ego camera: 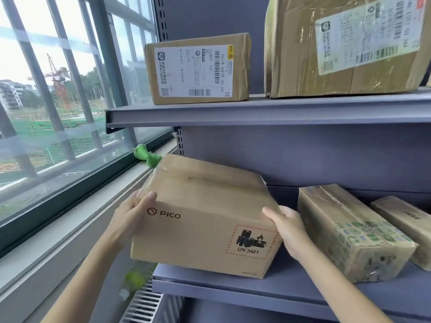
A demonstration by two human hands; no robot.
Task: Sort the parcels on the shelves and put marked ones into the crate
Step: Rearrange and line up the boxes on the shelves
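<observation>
Head cam: both hands grip a brown PICO box w/ a UN 3481 battery label on its near face. Left hand curls round the box's left near corner, thumb on the front face, fingers wrapped on the left side. Right hand clasps the right near corner, thumb on top edge, fingers going round the right side, tips out of sight. Box sits tilted at the left end of the lower shelf, its near-left part overhanging the shelf edge; can't tell if its base rests on the shelf or is lifted. Just right of it on the same shelf lies a taped parcel w/ green print, and beside that another small parcel, partly cut off. Upper shelf carries a labelled parcel at left and a big taped parcel at right. Window runs along the left; something green, blurry, sits on the sill behind the box.
</observation>
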